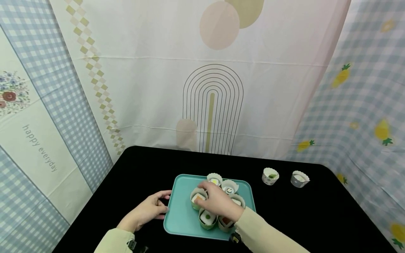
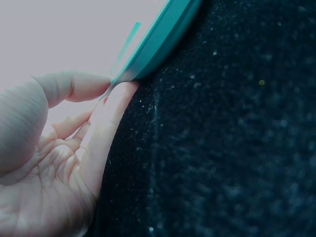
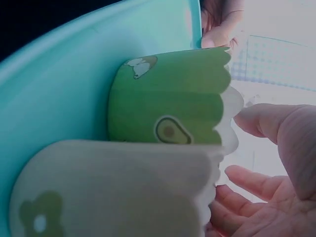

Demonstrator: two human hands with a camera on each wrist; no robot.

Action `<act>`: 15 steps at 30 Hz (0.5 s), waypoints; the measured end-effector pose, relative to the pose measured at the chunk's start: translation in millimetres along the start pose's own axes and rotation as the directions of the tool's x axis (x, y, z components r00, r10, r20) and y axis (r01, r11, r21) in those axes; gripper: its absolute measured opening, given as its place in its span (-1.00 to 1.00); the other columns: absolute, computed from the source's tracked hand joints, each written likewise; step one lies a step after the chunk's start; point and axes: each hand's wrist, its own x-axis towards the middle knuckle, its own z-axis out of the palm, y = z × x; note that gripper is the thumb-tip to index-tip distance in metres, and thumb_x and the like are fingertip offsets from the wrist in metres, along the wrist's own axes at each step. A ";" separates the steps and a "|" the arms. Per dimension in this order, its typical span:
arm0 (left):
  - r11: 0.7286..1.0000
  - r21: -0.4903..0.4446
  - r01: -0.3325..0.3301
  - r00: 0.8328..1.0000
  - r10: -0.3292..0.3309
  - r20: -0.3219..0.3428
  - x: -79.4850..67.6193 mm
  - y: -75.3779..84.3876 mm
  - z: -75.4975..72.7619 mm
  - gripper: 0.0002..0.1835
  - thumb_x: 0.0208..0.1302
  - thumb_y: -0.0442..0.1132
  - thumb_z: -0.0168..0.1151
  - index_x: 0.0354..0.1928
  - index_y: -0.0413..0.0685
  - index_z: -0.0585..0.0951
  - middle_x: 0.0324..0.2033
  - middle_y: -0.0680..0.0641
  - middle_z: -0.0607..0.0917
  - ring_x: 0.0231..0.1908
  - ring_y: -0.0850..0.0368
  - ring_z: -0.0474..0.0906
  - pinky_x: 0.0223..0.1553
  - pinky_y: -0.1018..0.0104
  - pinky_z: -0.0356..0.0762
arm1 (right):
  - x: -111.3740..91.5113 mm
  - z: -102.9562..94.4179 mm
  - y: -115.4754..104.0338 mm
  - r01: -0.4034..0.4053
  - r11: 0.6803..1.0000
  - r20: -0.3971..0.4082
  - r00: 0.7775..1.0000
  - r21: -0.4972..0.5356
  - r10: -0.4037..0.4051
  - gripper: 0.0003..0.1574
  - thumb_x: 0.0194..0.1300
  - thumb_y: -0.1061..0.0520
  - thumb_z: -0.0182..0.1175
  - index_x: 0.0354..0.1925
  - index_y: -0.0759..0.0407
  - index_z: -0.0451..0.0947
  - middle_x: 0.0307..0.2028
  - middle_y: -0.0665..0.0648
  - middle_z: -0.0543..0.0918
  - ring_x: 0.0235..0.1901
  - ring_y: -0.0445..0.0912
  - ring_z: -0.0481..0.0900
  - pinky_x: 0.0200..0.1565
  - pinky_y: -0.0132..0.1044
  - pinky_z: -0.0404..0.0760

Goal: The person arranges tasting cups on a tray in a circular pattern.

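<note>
We pinch the turquoise tray (image 1: 181, 216) at its left rim with the left hand (image 1: 148, 211). Our right hand (image 1: 222, 201) spans the leftmost paper cake cup (image 1: 194, 205) on that tray; we cannot tell whether it grips.

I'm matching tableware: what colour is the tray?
The tray is turquoise; it shows best in the head view.

Laid on the black tabletop (image 1: 148, 168), a turquoise tray (image 1: 181, 218) is pinched at its left rim by the left hand (image 1: 147, 210). Upright across its middle and right, six scalloped paper cups (image 1: 207, 225) are bunched! The leftmost, a green cup (image 1: 195, 206) with an orange-topped white piece (image 1: 196, 198) set inside, is partly covered by the right hand (image 1: 219, 200). Just in front, an avocado-printed cup (image 3: 168, 98) is filled with a white block (image 1: 206, 215), topped by a green dot.
</note>
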 end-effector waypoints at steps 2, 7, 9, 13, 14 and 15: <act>1.000 0.000 0.002 1.000 -0.002 -0.001 0.2 0.6 0.0 -0.28 0.21 -0.35 0.23 0.43 -0.13 0.25 0.18 -0.22 0.37 -0.20 -0.02 0.55 -0.19 0.08 0.64 | -1.0 -0.6 0.4 0.003 1.000 0.003 1.000 -0.013 -0.003 -0.39 0.36 -0.04 0.20 0.25 0.23 0.41 0.16 0.18 0.49 0.13 0.08 0.47 0.04 -0.07 0.52; 1.000 -0.002 0.004 1.000 -0.004 -0.002 1.0 0.7 0.5 -0.29 0.21 -0.36 0.23 0.42 -0.14 0.26 0.18 -0.22 0.37 -0.20 -0.02 0.55 -0.19 0.08 0.64 | -4.5 -1.0 -0.4 -0.006 1.000 0.006 1.000 -0.024 0.006 -0.41 0.36 -0.06 0.20 0.23 0.21 0.43 0.14 0.15 0.50 0.13 0.07 0.48 0.04 -0.09 0.52; 1.000 0.000 0.000 1.000 0.000 -0.003 0.9 0.5 0.7 -0.28 0.21 -0.35 0.23 0.42 -0.14 0.26 0.18 -0.22 0.37 -0.20 -0.02 0.55 -0.19 0.08 0.64 | -5.9 -0.6 -1.3 -0.006 1.000 0.000 1.000 -0.026 0.006 -0.42 0.36 -0.06 0.20 0.22 0.20 0.44 0.13 0.15 0.51 0.12 0.06 0.48 0.03 -0.09 0.52; 1.000 0.002 0.002 1.000 -0.002 -0.005 0.7 0.4 1.1 -0.28 0.21 -0.35 0.24 0.42 -0.14 0.26 0.18 -0.22 0.37 -0.20 -0.01 0.55 -0.19 0.08 0.64 | -7.9 0.9 -2.8 0.004 0.999 -0.004 1.000 -0.038 -0.004 -0.44 0.36 -0.06 0.20 0.20 0.19 0.46 0.11 0.13 0.52 0.07 0.03 0.51 -0.02 -0.13 0.55; 1.000 0.002 0.002 1.000 -0.002 -0.006 0.6 0.4 1.2 -0.29 0.21 -0.35 0.24 0.42 -0.14 0.26 0.19 -0.22 0.37 -0.20 -0.02 0.55 -0.19 0.08 0.64 | -7.9 1.3 -2.9 0.005 0.999 -0.004 1.000 -0.039 -0.005 -0.45 0.36 -0.06 0.20 0.19 0.19 0.46 0.10 0.13 0.53 0.06 0.02 0.51 -0.04 -0.14 0.55; 1.000 0.002 0.003 1.000 -0.003 -0.006 0.5 0.6 1.3 -0.29 0.22 -0.35 0.24 0.42 -0.14 0.26 0.19 -0.22 0.36 -0.20 -0.02 0.55 -0.19 0.08 0.64 | -8.1 1.6 -3.0 0.007 0.999 -0.002 1.000 -0.037 -0.007 -0.46 0.36 -0.06 0.20 0.19 0.19 0.46 0.10 0.13 0.53 0.05 0.01 0.52 -0.05 -0.15 0.56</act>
